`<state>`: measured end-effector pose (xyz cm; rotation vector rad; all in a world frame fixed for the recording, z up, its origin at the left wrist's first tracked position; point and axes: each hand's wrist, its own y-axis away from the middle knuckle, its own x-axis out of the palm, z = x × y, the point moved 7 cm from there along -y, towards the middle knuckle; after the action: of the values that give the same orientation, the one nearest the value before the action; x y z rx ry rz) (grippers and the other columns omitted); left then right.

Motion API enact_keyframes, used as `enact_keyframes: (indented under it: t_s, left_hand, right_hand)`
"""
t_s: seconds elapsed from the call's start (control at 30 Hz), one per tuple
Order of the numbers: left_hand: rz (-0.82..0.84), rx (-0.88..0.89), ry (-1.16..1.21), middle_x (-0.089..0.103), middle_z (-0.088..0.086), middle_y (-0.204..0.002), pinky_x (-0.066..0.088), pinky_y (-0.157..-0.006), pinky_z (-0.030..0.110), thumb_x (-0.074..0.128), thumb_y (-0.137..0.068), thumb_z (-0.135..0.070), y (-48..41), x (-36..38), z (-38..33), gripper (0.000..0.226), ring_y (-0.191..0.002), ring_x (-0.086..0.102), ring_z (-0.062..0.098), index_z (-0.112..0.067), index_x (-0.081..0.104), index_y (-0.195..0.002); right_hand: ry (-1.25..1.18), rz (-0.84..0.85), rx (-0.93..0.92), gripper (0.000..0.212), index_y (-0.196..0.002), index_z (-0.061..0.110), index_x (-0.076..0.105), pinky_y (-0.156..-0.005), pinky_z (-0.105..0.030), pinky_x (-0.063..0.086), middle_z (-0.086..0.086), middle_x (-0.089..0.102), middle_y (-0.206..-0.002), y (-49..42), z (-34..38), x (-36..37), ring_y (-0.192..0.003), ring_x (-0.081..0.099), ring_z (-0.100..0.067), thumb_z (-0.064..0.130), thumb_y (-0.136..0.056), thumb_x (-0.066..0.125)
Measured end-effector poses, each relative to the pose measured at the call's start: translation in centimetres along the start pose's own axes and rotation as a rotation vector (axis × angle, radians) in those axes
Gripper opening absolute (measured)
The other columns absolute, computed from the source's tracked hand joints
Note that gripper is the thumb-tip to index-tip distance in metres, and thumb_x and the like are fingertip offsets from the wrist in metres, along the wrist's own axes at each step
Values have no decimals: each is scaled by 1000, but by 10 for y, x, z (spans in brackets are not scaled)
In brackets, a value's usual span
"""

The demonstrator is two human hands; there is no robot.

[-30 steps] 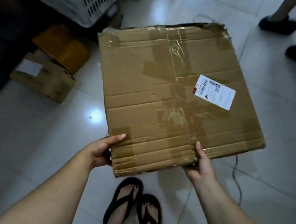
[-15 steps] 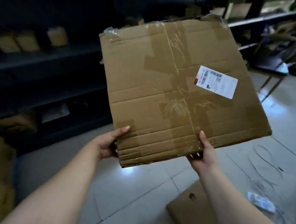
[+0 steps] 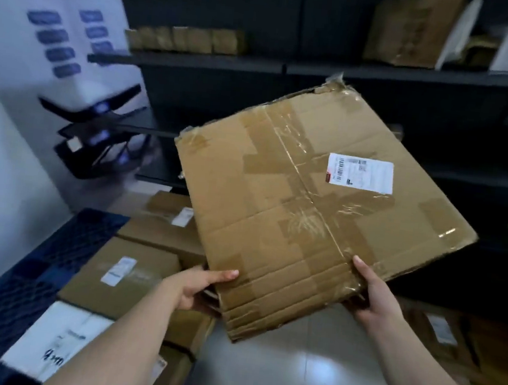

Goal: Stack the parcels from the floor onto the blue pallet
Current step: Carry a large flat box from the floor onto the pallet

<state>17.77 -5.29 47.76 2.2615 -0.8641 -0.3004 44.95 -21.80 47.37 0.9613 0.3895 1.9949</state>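
While left hand (image 3: 202,287) and right hand (image 3: 373,302) grip the near edge of the flat, taped brown cardboard parcel (image 3: 306,223), held aloft right of the blue plastic pallet (image 3: 52,252), carry it left, level, onto the stacked brown boxes (image 3: 119,272).

Parcel stockroom: dark shelving (image 3: 337,71), stacked parcels (image 3: 131,270).

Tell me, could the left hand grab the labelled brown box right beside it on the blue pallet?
Probably not yet. The box lies close beside the left hand, nothing between, but that hand and the right hand both hold the big flat carton.
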Motion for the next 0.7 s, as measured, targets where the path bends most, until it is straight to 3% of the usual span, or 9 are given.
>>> enact_keyframes:
  t_s: [0.2, 0.3, 0.37, 0.43, 0.47, 0.53, 0.6, 0.7]
  left_hand:
    - [-112, -16, 349, 69, 21, -113, 49, -94, 55, 80, -63, -21, -20, -130, 34, 60, -109, 62, 38, -7, 58, -117]
    - [-155, -40, 532, 67, 25, -115, 53, -86, 56, 80, -66, -17, -43, -167, 53, 63, -108, 63, 42, -4, 55, -122]
    - [-208, -66, 656, 65, 27, -116, 55, -80, 54, 79, -65, -16, -65, -184, 59, 65, -106, 64, 42, -2, 53, -123]
    - [-270, -87, 744, 62, 27, -120, 54, -84, 54, 79, -64, -16, -93, -199, 62, 69, -107, 63, 42, -1, 51, -125]
    - [-300, -90, 780, 61, 27, -122, 53, -87, 55, 79, -64, -17, -109, -205, 62, 70, -108, 62, 42, -2, 50, -126]
    - [-347, -103, 842, 59, 26, -123, 53, -87, 56, 78, -64, -18, -143, -218, 63, 70, -109, 61, 41, -3, 50, -126]
    - [-371, -112, 895, 58, 24, -124, 55, -81, 55, 78, -65, -20, -175, -227, 60, 65, -109, 61, 39, -5, 51, -123]
    - [-418, -123, 928, 59, 21, -121, 58, -69, 51, 80, -61, -21, -221, -240, 57, 62, -106, 61, 36, -9, 54, -117]
  right_hand:
    - [194, 140, 86, 58, -129, 16, 54, -68, -36, 55, -6, 66, -118, -64, -78, 146, -98, 64, -25, 25, -77, 76]
    - [228, 219, 133, 36, -117, 19, 60, -57, -32, 55, -2, 68, -99, -104, -111, 200, -81, 65, -17, 25, -83, 69]
    - [281, 284, 223, 16, -99, 17, 63, -48, -28, 52, -3, 66, -79, -134, -137, 231, -57, 65, -13, 25, -85, 66]
    - [387, 357, 322, 8, -91, 18, 61, -49, -27, 50, -1, 53, -57, -167, -167, 257, -36, 50, -11, 24, -87, 63]
    - [433, 385, 364, 12, -96, 18, 58, -53, -29, 49, 0, 47, -50, -185, -181, 270, -33, 43, -11, 22, -87, 63]
    - [510, 399, 421, 33, -116, 22, 51, -55, -31, 49, 2, 50, -49, -220, -207, 290, -37, 47, -12, 19, -86, 65]
    - [594, 394, 435, 55, -132, 26, 43, -54, -32, 50, -2, 61, -73, -251, -227, 309, -58, 57, -19, 17, -83, 69]
    - [665, 361, 437, 72, -143, 28, 34, -68, -39, 50, -5, 61, -97, -301, -251, 328, -82, 58, -24, 16, -83, 70]
